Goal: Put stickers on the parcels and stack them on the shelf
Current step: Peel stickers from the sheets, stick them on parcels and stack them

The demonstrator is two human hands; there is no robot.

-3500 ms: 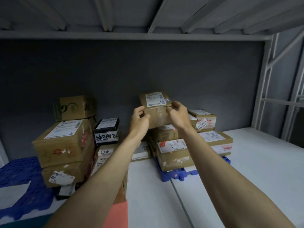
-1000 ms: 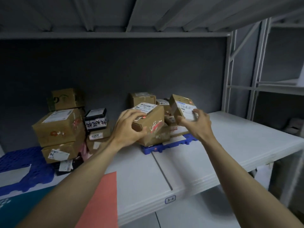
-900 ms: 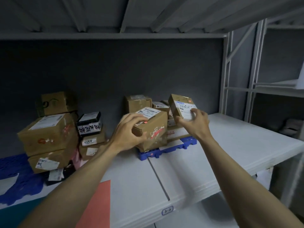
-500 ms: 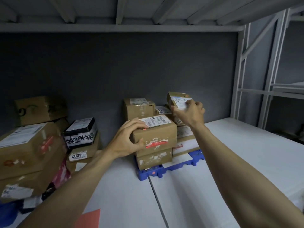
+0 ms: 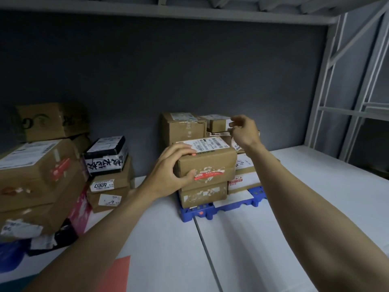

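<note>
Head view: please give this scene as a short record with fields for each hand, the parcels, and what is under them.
left hand: grips front parcel at its left end
right hand: fingers loosely curled beside small parcel, holds nothing
front parcel: on top of lower parcel
support: blue pallet on white shelf

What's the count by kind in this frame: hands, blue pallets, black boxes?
Hands: 2. The left hand grips the labelled brown box, and the right hand is at the small top box.
Blue pallets: 2. These are the middle pallet and the left pallet, which is mostly covered.
Black boxes: 1. This is the black box.
Total: 5
</note>
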